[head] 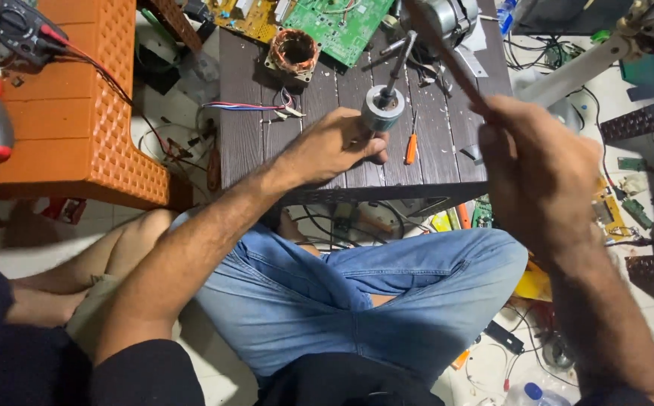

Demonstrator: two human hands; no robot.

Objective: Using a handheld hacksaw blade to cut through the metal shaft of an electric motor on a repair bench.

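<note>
Person, seen from a head-worn camera.

- Upper garment: dark, near-black top with short sleeves (143, 372); the sleeve hems end above the elbows, and the cloth is plain, with no print visible.
- Forearms: both bare from the sleeve hem down to the wrist, with visible hair on them.
- Left hand (334, 146): bare, no glove, ring or watch seen.
- Right hand (541, 177): bare, blurred, close to the camera; its fingers cannot be told apart clearly.
- Lower garment: light blue denim jeans (357, 301), creased at the bends, with a stitched seam showing along the cloth.
- Feet: hidden from view.
</note>
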